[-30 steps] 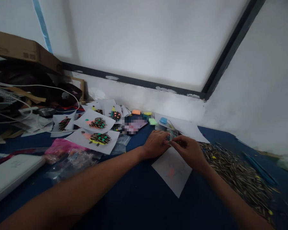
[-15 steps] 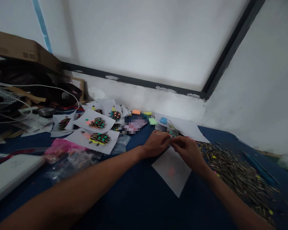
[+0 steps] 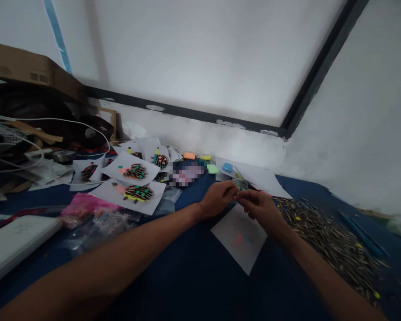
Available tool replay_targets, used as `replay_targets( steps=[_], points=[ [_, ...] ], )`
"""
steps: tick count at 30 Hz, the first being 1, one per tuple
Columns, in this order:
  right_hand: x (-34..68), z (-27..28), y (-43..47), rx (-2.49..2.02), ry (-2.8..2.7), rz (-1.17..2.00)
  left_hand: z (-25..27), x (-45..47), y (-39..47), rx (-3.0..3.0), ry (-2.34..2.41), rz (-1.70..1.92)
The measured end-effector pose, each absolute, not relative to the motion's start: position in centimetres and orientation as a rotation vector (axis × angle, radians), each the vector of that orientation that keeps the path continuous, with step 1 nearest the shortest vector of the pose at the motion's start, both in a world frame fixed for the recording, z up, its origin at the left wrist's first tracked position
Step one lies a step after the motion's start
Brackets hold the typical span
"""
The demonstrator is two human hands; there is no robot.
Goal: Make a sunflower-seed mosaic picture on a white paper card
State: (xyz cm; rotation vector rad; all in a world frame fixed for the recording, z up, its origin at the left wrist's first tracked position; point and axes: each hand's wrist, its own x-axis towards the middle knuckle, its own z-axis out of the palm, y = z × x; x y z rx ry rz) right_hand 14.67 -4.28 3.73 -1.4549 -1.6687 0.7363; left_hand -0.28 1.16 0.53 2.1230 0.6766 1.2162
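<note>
My left hand [image 3: 218, 198] and my right hand [image 3: 260, 209] meet fingertip to fingertip above the far corner of a white paper sheet [image 3: 242, 249]. Both are closed in a pinch. Something small and pinkish shows at the left fingertips, too small and dim to name. The sheet lies at a slant on the dark blue table and carries an orange-pink patch [image 3: 238, 239] with faint lines. Just behind the fingers is a clear plastic bag [image 3: 241, 184] with greenish contents, partly covered by my hands.
Paper sheets with hedgehog-like stick pictures [image 3: 138, 192] overlap at left. Soft colored packets [image 3: 213, 169] and a blurred-out phone-like object [image 3: 187, 173] lie behind. A heap of short sticks [image 3: 330, 240] spreads at right. Plastic bags [image 3: 110, 220] and a white box [image 3: 20, 243] sit at near left.
My left hand has turned slightly, so its thumb and pinched fingertips show more. The right fingers have shifted a little and remain pinched. The paper sheet stays in place.
</note>
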Motion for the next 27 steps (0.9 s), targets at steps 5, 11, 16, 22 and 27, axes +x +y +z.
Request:
replay_targets(
  steps=[5, 11, 16, 22, 27],
  points=[
    [14.8, 3.6, -4.2, -1.439, -1.621, 0.722, -0.3, 0.4, 1.8, 1.93, 0.591, 1.238],
    [14.9, 3.7, -4.3, -1.456, -1.592, 0.647, 0.2, 0.5, 1.8, 1.783, 0.505, 1.206],
    [14.9, 4.1, -4.3, -1.487, -1.709, 0.595, 0.9, 0.1, 1.4, 1.812, 0.509, 1.183],
    [14.9, 4.2, -4.4, -1.549, -1.762, 0.442, 0.5, 0.2, 1.9, 1.996, 0.682, 1.248],
    [15.1, 4.4, -4.4, -1.612, -1.769, 0.348, 0.0, -0.2, 2.8, 2.084, 0.936, 1.251]
  ],
)
